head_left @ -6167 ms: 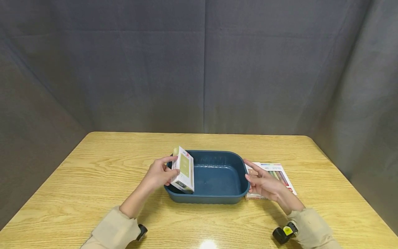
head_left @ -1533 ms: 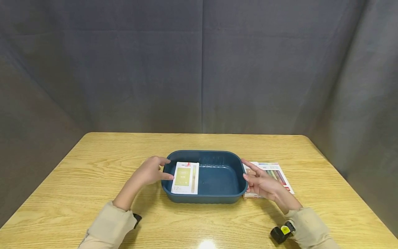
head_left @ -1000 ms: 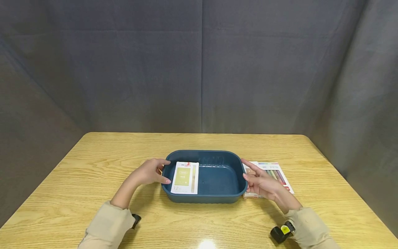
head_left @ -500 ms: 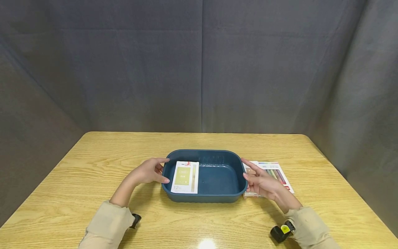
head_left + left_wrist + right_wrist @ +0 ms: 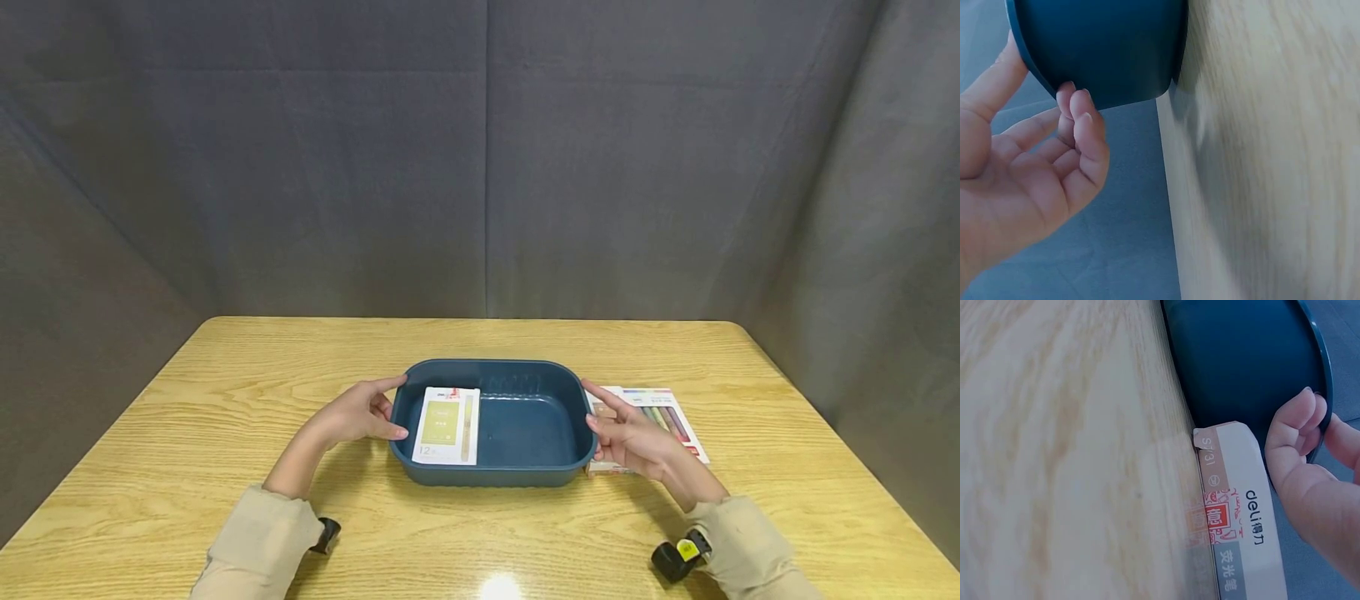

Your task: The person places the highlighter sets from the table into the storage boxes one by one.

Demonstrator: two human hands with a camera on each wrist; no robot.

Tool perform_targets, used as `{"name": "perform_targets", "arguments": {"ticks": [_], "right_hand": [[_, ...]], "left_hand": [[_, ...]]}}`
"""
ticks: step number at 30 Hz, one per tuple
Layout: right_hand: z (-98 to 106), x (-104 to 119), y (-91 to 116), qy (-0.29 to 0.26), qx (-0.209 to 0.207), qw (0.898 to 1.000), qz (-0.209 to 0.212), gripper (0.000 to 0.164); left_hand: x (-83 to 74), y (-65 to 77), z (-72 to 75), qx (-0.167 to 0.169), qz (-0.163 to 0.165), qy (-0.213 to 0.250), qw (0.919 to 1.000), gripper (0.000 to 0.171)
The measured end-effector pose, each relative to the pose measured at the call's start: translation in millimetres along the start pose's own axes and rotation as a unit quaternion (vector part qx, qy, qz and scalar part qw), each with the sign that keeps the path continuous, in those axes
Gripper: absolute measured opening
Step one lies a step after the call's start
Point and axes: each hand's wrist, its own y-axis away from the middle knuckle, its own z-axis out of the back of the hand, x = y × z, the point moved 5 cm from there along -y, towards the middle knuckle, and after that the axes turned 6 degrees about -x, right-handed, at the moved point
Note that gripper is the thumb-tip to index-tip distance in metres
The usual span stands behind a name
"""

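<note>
A dark blue plastic basin (image 5: pixel 525 479) stands on the table. My left hand (image 5: pixel 357 414) holds its left end, thumb at the rim and the other fingers curled against the outer wall, as the left wrist view shows. At the opposite end my right hand (image 5: pixel 637 437) pinches the right rim; in the right wrist view its curled fingertips (image 5: pixel 1297 409) press the wall from outside. Inside the basin, on the left, lies a white box with a yellow-green panel (image 5: pixel 442 425), marked 12. Neither hand touches that box.
Beside the basin's right end, partly under my right hand, lies a white box showing coloured pens (image 5: pixel 667 421). In the right wrist view a deli-branded box (image 5: pixel 1241 506) sits close to the basin wall. A wooden table (image 5: pixel 187 467) bears everything; grey curtains (image 5: pixel 337 183) surround it.
Earlier my left hand held the yellow-green box tilted in the basin's left end. That box now lies flat, and my left hand has moved to the left rim. The right hand has stayed put.
</note>
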Motion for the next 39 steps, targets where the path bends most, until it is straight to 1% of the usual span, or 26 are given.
{"name": "perform_targets", "arguments": {"ticks": [12, 17, 21, 24, 26, 30, 37, 39], "right_hand": [[2.3, -1.4, -1.3, 0.008, 0.005, 1.000, 0.002, 0.064], [4.0, -2.1, -1.5, 0.006, 0.007, 1.000, 0.011, 0.061], [6.2, -2.7, -2.2, 0.009, 0.001, 1.000, 0.013, 0.060], [7.1, -1.6, -1.7, 0.013, -0.008, 1.000, 0.009, 0.061], [7.3, -0.2, -0.4, 0.017, -0.010, 1.000, 0.007, 0.061], [7.7, 2.4, 2.7, 0.016, -0.005, 1.000, 0.001, 0.061], [13.5, 2.3, 5.6, 0.012, 0.003, 1.000, -0.010, 0.051], [14.7, 2.5, 6.3, 0.015, 0.009, 1.000, -0.008, 0.043]], "left_hand": [[5.0, -0.3, 0.2, 0.022, -0.012, 0.049, 0.9985, 0.084], [6.6, -1.2, 0.0, 0.022, -0.013, 0.051, 0.9983, 0.085], [8.9, -2.2, -0.9, 0.017, -0.002, 0.052, 0.9985, 0.085], [9.5, -2.5, -1.3, 0.014, 0.004, 0.051, 0.9986, 0.084], [9.0, -2.3, -1.6, 0.015, 0.002, 0.048, 0.9987, 0.084], [8.0, -1.7, -1.2, 0.013, 0.000, 0.045, 0.9989, 0.084], [6.4, -1.5, -1.1, 0.015, -0.002, 0.048, 0.9987, 0.085], [5.6, -1.1, -1.2, 0.017, -0.003, 0.048, 0.9987, 0.085]]}}
